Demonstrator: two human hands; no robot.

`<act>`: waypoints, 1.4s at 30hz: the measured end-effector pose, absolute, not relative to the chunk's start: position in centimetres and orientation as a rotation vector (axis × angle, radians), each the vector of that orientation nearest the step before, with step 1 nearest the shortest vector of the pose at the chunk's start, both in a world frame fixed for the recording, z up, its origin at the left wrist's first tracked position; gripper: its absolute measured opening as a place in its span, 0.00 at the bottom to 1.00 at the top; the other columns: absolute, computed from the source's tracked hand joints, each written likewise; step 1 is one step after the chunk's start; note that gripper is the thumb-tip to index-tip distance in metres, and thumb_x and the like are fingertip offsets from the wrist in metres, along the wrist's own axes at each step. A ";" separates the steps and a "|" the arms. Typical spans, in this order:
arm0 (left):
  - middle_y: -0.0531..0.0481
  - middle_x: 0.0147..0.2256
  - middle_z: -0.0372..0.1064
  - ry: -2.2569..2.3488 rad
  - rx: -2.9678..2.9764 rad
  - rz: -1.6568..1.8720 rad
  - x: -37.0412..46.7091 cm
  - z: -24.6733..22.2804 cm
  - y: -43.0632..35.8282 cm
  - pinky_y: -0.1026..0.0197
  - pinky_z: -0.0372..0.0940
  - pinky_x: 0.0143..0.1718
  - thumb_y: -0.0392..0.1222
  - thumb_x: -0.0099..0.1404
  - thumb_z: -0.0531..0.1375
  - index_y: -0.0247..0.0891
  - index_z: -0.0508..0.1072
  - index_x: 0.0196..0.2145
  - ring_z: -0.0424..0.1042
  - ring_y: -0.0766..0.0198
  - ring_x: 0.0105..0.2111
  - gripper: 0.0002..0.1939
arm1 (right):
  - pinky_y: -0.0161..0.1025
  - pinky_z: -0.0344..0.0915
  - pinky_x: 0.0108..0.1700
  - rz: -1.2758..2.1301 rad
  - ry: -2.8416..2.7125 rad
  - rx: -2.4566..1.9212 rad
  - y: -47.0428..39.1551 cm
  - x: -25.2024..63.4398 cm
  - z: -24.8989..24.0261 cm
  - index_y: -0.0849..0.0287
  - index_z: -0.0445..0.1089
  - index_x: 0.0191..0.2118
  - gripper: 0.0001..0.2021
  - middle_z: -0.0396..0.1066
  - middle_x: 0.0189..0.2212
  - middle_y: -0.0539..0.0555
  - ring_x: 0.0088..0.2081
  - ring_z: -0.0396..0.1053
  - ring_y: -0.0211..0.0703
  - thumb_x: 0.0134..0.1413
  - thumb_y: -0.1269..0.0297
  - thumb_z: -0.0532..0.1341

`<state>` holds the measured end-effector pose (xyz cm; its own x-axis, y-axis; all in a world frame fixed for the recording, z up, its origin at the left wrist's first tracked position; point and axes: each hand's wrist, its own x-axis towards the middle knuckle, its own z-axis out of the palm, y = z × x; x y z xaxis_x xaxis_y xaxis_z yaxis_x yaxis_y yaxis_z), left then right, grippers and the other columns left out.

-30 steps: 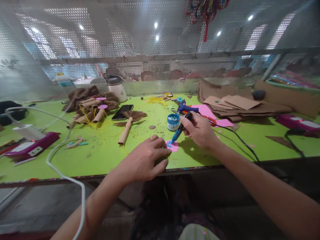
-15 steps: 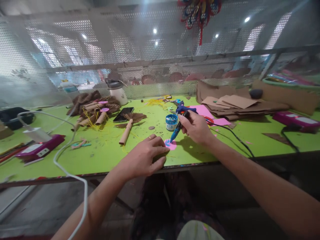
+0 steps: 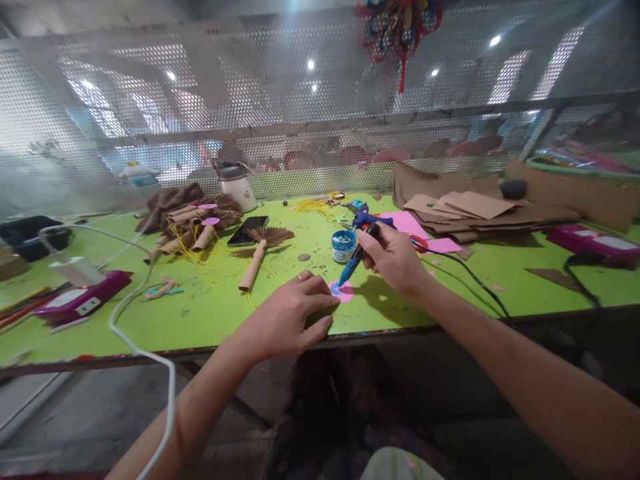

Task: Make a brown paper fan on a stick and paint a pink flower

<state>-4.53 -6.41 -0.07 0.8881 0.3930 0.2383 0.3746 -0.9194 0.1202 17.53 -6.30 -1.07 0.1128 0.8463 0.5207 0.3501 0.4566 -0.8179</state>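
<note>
1. My right hand (image 3: 393,259) pinches the blue-and-black marker-like tool (image 3: 354,261), tip down at the small round pink paper piece (image 3: 345,294).
2. My left hand (image 3: 295,312) rests slightly spread, fingertips at its left edge.
3. The paper lies near the bench's (image 3: 210,320) near edge.

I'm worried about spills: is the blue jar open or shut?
Open: the blue jar has no lid over its rim, and its inside shows from above.

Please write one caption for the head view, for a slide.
The left hand steadies a pink paper disc while the right hand holds a blue marker against it.
</note>
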 end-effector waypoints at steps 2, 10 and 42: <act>0.43 0.40 0.69 0.608 2.982 0.405 -4.5 -0.1 -6.4 0.54 0.63 0.46 0.38 0.64 0.53 0.37 0.74 0.47 0.66 0.57 0.41 0.16 | 0.33 0.58 0.22 0.499 -1.467 -1.108 -6.3 17.6 -1.1 0.57 0.61 0.27 0.18 0.62 0.15 0.45 0.17 0.60 0.33 0.58 0.47 0.56; 0.43 0.41 0.70 0.615 2.969 0.420 -4.6 -0.2 -6.4 0.54 0.63 0.46 0.39 0.64 0.53 0.36 0.74 0.46 0.67 0.57 0.42 0.16 | 0.33 0.57 0.22 0.456 -1.447 -1.134 -6.1 17.8 -1.0 0.58 0.62 0.28 0.18 0.62 0.15 0.45 0.17 0.60 0.33 0.58 0.48 0.56; 0.43 0.41 0.71 0.593 2.946 0.477 -4.7 -0.2 -6.4 0.54 0.63 0.47 0.36 0.63 0.53 0.35 0.75 0.45 0.68 0.58 0.41 0.16 | 0.33 0.58 0.22 0.401 -1.513 -1.232 -5.7 18.0 -1.3 0.58 0.61 0.28 0.18 0.64 0.16 0.47 0.18 0.62 0.34 0.58 0.47 0.54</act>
